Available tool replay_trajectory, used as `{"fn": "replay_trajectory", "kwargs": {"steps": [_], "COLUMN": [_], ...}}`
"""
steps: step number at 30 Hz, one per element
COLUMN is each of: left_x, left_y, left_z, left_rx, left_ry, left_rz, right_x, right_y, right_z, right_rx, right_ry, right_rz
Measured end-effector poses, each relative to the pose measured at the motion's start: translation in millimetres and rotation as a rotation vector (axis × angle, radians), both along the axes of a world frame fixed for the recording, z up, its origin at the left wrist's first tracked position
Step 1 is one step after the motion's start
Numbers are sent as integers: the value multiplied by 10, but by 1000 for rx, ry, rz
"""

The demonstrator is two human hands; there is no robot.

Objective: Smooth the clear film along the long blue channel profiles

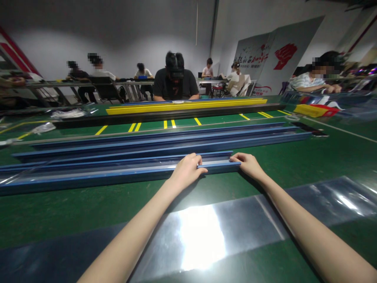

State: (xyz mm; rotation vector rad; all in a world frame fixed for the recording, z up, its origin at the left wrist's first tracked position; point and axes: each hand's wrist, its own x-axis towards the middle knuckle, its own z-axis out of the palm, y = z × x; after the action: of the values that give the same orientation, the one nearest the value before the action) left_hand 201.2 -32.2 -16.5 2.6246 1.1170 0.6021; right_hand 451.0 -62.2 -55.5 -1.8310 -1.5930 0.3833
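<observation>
A long blue U-shaped channel strip (141, 173) lies nearest to me on the green table, running off to the left. Inside it is a whitish, shiny transparent strip (216, 161). My left hand (187, 169) is closed over the channel's near wall, thumb outside and fingers inside. At the channel's right end, my right hand (247, 164) pinches the end, its fingertips partly hidden. In front of the channel a wide transparent plastic sheet (235, 222) lies flat under my forearms, reflecting bright light.
More blue channels (165, 146) lie just behind. Farther back are a black strip (123, 119) and a yellow strip (185, 106). A phone (319, 133) sits at the right, near a yellow and red tray (312, 110). A person (176, 80) sits opposite; others work around the room.
</observation>
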Motion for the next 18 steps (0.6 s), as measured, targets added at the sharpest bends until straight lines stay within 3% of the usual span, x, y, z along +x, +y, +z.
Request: {"fn": "replay_trajectory", "kwargs": {"steps": [8, 18], "left_x": [-7, -21], "left_y": [-32, -84], "left_z": [14, -30], "left_rx": [12, 178], "left_ry": [39, 153], "left_rz": [45, 27], "right_x": [6, 9], "right_y": [1, -11], "right_z": [6, 35], "right_rx": [-2, 34], "right_ry": [-5, 67], "right_rz": [5, -21]}}
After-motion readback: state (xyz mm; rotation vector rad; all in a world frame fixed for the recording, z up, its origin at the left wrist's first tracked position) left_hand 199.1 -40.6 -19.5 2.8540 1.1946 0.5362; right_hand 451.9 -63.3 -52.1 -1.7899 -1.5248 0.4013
